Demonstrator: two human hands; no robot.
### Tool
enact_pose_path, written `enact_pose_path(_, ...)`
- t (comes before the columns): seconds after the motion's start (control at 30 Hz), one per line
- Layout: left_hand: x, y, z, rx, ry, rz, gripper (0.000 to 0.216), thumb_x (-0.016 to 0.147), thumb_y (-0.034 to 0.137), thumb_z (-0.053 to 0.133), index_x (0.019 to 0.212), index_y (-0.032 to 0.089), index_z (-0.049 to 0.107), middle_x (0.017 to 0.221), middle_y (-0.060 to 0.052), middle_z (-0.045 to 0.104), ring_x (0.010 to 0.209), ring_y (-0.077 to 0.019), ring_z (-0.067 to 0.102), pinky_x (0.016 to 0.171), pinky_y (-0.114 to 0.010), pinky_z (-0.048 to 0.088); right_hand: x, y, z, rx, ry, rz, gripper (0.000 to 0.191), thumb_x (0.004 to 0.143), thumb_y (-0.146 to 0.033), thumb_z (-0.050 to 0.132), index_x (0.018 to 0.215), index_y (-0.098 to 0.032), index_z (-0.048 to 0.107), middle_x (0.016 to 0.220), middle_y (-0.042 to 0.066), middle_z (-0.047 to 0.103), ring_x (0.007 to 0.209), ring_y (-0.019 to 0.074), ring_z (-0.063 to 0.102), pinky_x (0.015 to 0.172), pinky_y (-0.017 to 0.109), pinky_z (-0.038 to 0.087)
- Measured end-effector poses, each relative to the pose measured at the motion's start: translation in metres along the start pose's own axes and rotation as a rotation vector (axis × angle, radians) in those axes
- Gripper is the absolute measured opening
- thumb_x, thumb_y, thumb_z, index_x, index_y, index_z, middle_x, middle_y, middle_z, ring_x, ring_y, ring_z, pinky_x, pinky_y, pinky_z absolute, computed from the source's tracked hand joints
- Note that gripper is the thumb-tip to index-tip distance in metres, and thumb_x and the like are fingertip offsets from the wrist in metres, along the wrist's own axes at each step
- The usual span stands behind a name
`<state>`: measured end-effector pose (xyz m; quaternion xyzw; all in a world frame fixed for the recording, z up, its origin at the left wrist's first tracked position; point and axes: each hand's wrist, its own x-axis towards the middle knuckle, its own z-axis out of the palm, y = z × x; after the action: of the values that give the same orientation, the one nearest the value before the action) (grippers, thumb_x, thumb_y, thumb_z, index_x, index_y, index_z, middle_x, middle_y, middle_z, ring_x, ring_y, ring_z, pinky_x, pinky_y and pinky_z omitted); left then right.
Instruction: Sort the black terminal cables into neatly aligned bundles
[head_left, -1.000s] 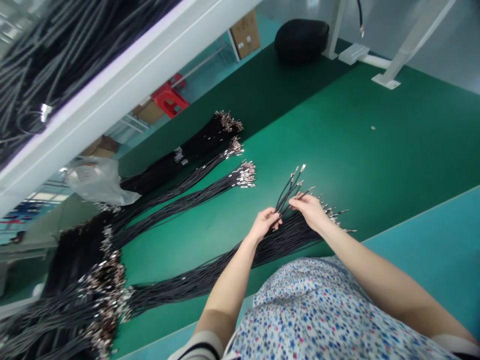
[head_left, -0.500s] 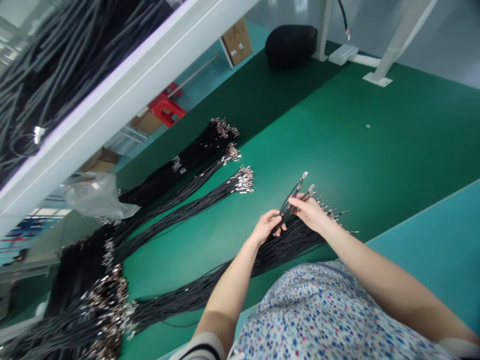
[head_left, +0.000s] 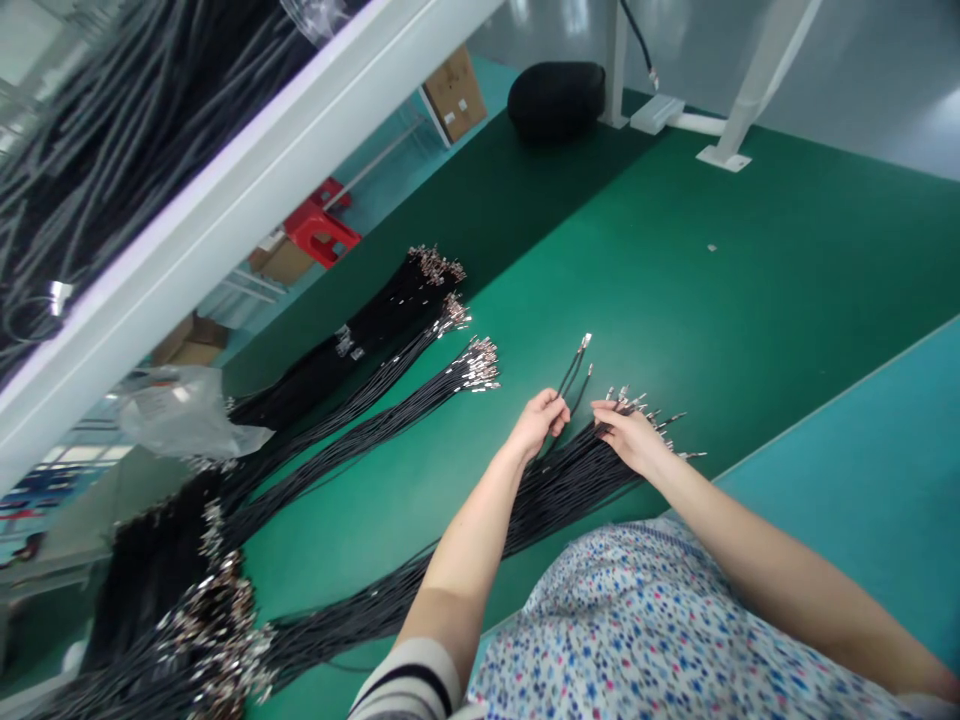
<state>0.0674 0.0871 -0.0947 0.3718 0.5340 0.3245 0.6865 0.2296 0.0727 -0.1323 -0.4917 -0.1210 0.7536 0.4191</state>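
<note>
My left hand (head_left: 546, 417) is closed round a few thin black cables (head_left: 574, 370), whose metal-tipped ends stick up past the fingers. To its right, my right hand (head_left: 628, 432) pinches at the end of a long bundle of black cables (head_left: 559, 505) lying on the green table in front of me. Silvery terminals (head_left: 660, 418) fan out beyond and beneath that hand. How many cables its fingertips grip is hidden.
More black cable bundles (head_left: 375, 405) lie to the left, near a clear plastic bag (head_left: 184, 410). A heap of terminal ends (head_left: 225, 630) sits at lower left. A white shelf rail (head_left: 247, 170) crosses overhead at left. A black case (head_left: 556, 100) stands at the back beside white posts (head_left: 739, 120).
My hands have moved apart. The left keeps a few cables and has separated them from the rest; the right has shifted down to the bundle's terminal ends. The view has turned slightly.
</note>
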Motion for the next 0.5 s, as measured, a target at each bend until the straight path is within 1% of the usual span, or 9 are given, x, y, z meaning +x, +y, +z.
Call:
enact_pose_path(0.07,-0.003,0.002,-0.001,-0.074,-0.075,-0.013,0.036,0.072,0.043,0.06,0.093,0.017,0.047,0.052,0.008,0.045,0.036,-0.0022,0.025,0.038,-0.016,0.016,-0.003,-0.001,-0.008,0.055,-0.039,0.051,0.031,0.053,-0.027,0.079,0.079,-0.017,0.065,0.064,-0.003,0.059,0.063,0.01,0.055,0.062,0.025,0.044)
enact_pose_path(0.1,-0.004,0.005,-0.001,-0.077,-0.11,-0.023,0.037,0.073,0.043,0.06,0.097,0.017,0.048,0.05,0.009,0.043,0.035,-0.002,0.023,0.038,-0.016,0.014,-0.004,-0.003,-0.009,0.057,-0.072,0.048,0.031,0.055,-0.029,0.078,0.08,-0.018,0.065,0.066,-0.002,0.06,0.065,0.0104,0.056,0.063,0.025,0.044)
enact_pose_path(0.13,-0.004,0.008,0.0,-0.056,-0.129,-0.027,0.037,0.073,0.043,0.06,0.096,0.017,0.048,0.05,0.008,0.042,0.035,-0.0021,0.024,0.038,-0.016,0.015,-0.006,-0.006,-0.009,0.043,-0.106,0.029,0.03,0.056,-0.03,0.077,0.081,-0.018,0.066,0.068,-0.001,0.061,0.067,0.0107,0.056,0.064,0.026,0.045)
enact_pose_path(0.17,-0.004,0.012,0.0,-0.016,-0.128,-0.022,0.034,0.073,0.042,0.06,0.092,0.016,0.049,0.052,0.007,0.043,0.036,-0.0023,0.027,0.038,-0.016,0.018,-0.008,-0.009,-0.008,0.016,-0.141,0.004,0.03,0.057,-0.031,0.077,0.082,-0.018,0.066,0.071,-0.001,0.061,0.068,0.011,0.056,0.064,0.026,0.045)
enact_pose_path(0.23,-0.001,0.021,0.003,0.084,-0.102,0.009,0.029,0.073,0.042,0.059,0.082,0.016,0.047,0.057,0.005,0.048,0.041,-0.0034,0.037,0.041,-0.016,0.026,-0.01,-0.015,-0.003,-0.053,-0.195,-0.044,0.029,0.059,-0.034,0.076,0.081,-0.017,0.067,0.074,0.001,0.061,0.071,0.0119,0.055,0.064,0.026,0.045)
enact_pose_path(0.3,0.002,0.029,0.005,0.229,-0.073,0.06,0.024,0.077,0.039,0.054,0.082,0.016,0.047,0.06,0.005,0.049,0.045,-0.0044,0.04,0.045,-0.017,0.03,-0.012,-0.018,0.001,-0.107,-0.203,-0.092,0.027,0.06,-0.036,0.075,0.077,-0.016,0.067,0.077,0.002,0.06,0.072,0.0125,0.055,0.063,0.027,0.046)
enact_pose_path(0.37,0.004,0.036,0.007,0.453,-0.079,0.122,0.019,0.08,0.035,0.048,0.083,0.016,0.05,0.058,0.005,0.047,0.049,-0.0054,0.039,0.049,-0.018,0.03,-0.014,-0.017,0.002,-0.129,-0.172,-0.142,0.027,0.059,-0.038,0.075,0.07,-0.016,0.065,0.078,0.002,0.059,0.072,0.0128,0.055,0.063,0.028,0.046)
enact_pose_path(0.43,0.003,0.041,0.009,0.705,-0.13,0.169,0.021,0.081,0.034,0.045,0.077,0.015,0.054,0.058,0.004,0.046,0.054,-0.0069,0.04,0.054,-0.019,0.031,-0.016,-0.013,0.002,-0.128,-0.124,-0.191,0.028,0.059,-0.04,0.075,0.066,-0.015,0.062,0.075,0.002,0.058,0.068,0.0125,0.055,0.062,0.028,0.046)
enact_pose_path(0.5,0.001,0.043,0.012,0.868,-0.215,0.166,0.025,0.08,0.035,0.048,0.072,0.014,0.057,0.061,0.003,0.049,0.059,-0.0085,0.042,0.058,-0.021,0.031,-0.019,-0.013,0.003,-0.129,-0.083,-0.248,0.029,0.061,-0.042,0.073,0.066,-0.015,0.061,0.072,0.002,0.059,0.066,0.0127,0.055,0.064,0.029,0.047)
